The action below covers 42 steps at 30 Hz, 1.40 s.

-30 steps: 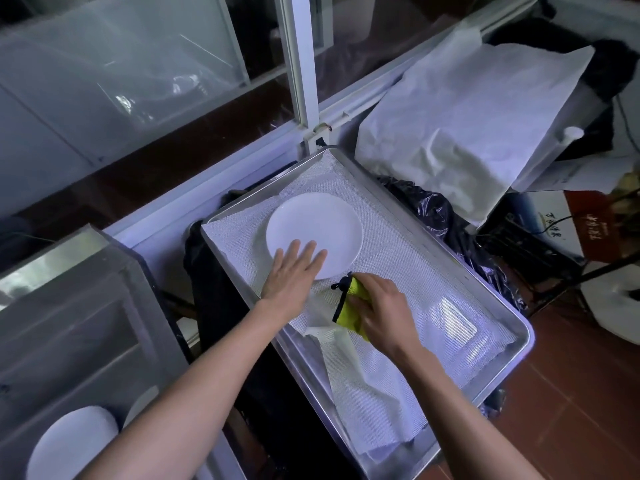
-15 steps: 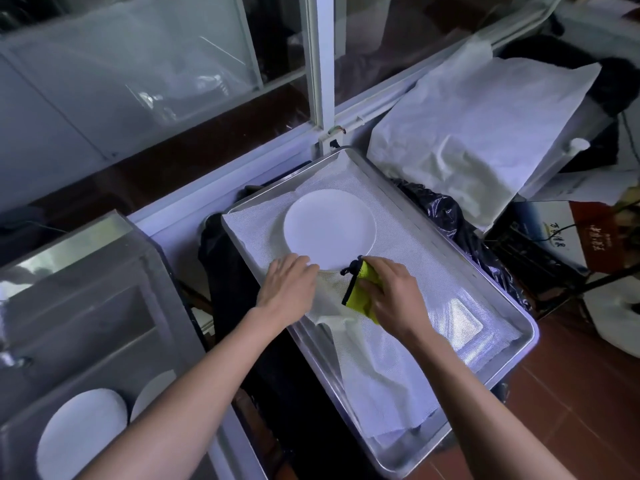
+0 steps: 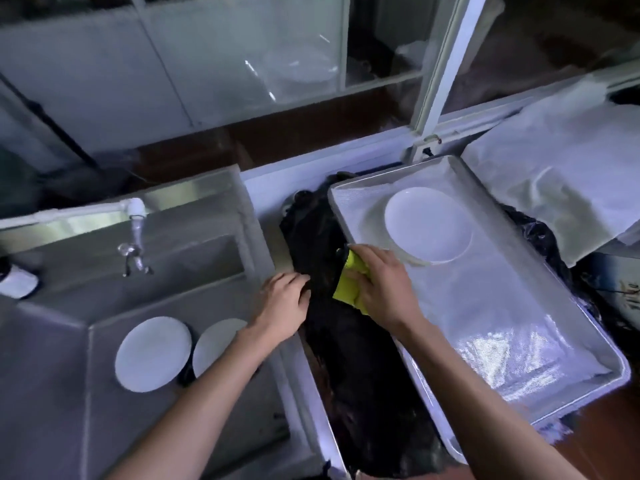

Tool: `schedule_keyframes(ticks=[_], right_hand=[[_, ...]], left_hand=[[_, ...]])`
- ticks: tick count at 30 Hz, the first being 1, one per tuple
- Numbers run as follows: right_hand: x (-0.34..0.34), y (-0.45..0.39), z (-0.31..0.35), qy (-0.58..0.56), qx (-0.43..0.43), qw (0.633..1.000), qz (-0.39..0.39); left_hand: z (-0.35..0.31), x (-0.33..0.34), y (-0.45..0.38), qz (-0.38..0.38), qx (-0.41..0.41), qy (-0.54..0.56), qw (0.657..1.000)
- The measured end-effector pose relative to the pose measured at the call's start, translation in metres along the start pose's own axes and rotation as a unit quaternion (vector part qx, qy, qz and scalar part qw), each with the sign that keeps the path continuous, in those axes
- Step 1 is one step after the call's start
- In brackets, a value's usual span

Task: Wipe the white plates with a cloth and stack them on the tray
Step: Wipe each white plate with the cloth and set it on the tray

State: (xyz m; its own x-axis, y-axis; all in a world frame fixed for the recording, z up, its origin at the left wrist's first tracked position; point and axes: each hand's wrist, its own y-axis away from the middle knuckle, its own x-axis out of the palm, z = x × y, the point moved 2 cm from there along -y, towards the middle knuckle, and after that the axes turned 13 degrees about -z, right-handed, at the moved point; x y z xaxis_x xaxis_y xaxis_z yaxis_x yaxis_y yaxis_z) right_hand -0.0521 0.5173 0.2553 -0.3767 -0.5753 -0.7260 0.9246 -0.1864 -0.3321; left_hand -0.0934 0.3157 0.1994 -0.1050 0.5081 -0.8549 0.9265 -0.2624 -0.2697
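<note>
Head view: one round white glazed plate [image 3: 428, 225] lies flat on the mesh-lined rectangular metal tray [image 3: 568, 344], toward its far end. Two more round white plates wait in the grey steel sink [image 3: 52, 341] to the left: the nearer-left plate [image 3: 153, 353] leans with its edge over the second plate [image 3: 216, 342], the two touching or nearly so. The right hand [image 3: 384, 284] sits over the tray's near-left rim, its fingers [image 3: 367, 258] curled round a folded yellow-green cloth [image 3: 348, 289]. The left hand [image 3: 282, 301] hangs over the sink's right edge, fingers loosely bent and holding nothing; whether it touches the rim I cannot tell.

The plates look stiff, brittle and smooth, and probably wet from the sink, so slippery. They are likely light enough for one hand, but a knock on steel could chip them. The best hold would be at the rim, thumb on top and fingers beneath, taking the overlapping plate first. The cloth is soft and should mould to the plate's face.
</note>
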Motion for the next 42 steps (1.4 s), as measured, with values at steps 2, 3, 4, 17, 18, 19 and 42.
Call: schedule_keyframes(ticks=[2, 3, 4, 17, 18, 19, 42], right_hand=[[0.024, 0.003, 0.029, -0.007, -0.025, 0.999, 0.018], [0.038, 0.006, 0.043, -0.009, -0.039, 0.999, 0.029], [0.052, 0.01, 0.058, -0.009, -0.049, 0.998, 0.043], [0.223, 0.072, 0.213, 0.004, -0.098, 0.973, 0.207], [0.233, 0.077, 0.218, 0.007, -0.098, 0.972, 0.214], [0.242, 0.081, 0.222, 0.011, -0.098, 0.97, 0.22], [0.382, 0.095, 0.123, 0.013, 0.005, 0.951, 0.309]], left_hand=[[0.031, -0.021, 0.017, -0.013, -0.019, -0.009, 1.0], [0.048, -0.031, 0.027, -0.009, -0.027, -0.029, 0.999], [0.064, -0.04, 0.037, -0.005, -0.036, -0.044, 0.998], [0.248, -0.116, 0.165, 0.059, -0.146, -0.129, 0.979], [0.257, -0.117, 0.172, 0.066, -0.151, -0.134, 0.977], [0.265, -0.118, 0.177, 0.072, -0.158, -0.136, 0.975], [0.361, 0.071, 0.209, 0.101, -0.456, 0.105, 0.878]])
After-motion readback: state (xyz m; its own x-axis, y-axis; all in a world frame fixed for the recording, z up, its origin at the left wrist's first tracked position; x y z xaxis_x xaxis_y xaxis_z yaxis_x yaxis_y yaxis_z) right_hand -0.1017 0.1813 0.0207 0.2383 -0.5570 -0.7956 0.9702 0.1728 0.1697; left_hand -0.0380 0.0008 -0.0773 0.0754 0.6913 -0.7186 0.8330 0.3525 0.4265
